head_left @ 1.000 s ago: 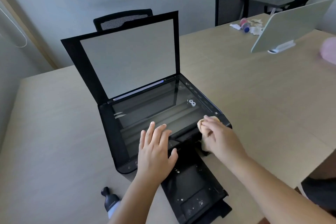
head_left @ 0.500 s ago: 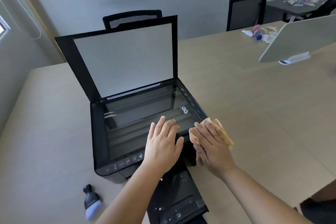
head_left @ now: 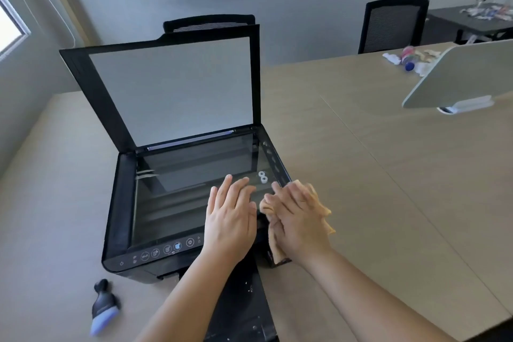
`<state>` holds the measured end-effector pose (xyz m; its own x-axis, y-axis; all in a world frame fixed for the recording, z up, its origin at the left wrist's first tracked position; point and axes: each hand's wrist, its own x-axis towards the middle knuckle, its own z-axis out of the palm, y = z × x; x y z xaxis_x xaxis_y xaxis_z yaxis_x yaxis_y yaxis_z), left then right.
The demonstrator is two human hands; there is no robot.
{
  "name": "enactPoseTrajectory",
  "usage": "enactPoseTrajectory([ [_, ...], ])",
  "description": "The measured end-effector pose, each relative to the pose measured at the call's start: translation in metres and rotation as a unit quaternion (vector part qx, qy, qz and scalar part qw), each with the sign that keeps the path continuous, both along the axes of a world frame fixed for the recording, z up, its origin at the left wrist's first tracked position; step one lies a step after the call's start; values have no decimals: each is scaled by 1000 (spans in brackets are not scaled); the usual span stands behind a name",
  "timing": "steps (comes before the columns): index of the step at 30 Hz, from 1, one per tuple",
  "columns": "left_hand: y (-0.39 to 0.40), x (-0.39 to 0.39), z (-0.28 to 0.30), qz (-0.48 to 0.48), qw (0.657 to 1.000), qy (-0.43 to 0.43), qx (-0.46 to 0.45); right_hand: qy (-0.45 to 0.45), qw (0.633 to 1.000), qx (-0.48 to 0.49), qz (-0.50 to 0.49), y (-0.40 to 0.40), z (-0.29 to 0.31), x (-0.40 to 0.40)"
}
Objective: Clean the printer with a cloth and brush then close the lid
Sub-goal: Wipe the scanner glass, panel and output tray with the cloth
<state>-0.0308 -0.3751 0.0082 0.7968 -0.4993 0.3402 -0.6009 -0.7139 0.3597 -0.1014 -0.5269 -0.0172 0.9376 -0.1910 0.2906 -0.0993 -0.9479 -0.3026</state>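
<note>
Head view — flat right hand (head_left: 298,219) on cloth (head_left: 323,209), printer (head_left: 122,203) corner.

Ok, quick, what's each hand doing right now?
Left hand: open, flat on the scanner glass.
Right hand: open, pressing the cloth on the printer's corner.

- Printer (head_left: 122,203): black, on the bench, scanner glass exposed, front tray pulled out.
- Lid (head_left: 172,91): raised, near upright, pale inner pad facing forward.
- Cloth (head_left: 323,209): tan, crumpled on the printer's right front corner.
- Brush (head_left: 103,307): black handle, bluish bristles, lying left of the tray.
</note>
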Motion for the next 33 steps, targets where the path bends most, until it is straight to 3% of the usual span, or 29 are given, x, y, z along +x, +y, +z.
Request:
enactPoseTrajectory([
  [3,-12,4,2,28,998,14,50,79,991,85,-70,-23,5,-12],
  [7,-20,11,4,79,993,35,84,95,984,140,-58,-32,16,6],
  [10,-17,15,5,111,988,52,95,142,960,237,-52,-50,33,48],
  [20,-17,17,-3,122,986,21,115,184,961,204,-32,-79,50,202],
  [25,-16,17,-5,128,986,17,109,167,948,271,-22,-69,55,159],
  [29,-18,18,-6,126,986,15,108,160,963,215,-17,-64,46,101],
  [33,-18,19,-5,125,986,13,109,162,961,221,-15,-66,52,120],
])
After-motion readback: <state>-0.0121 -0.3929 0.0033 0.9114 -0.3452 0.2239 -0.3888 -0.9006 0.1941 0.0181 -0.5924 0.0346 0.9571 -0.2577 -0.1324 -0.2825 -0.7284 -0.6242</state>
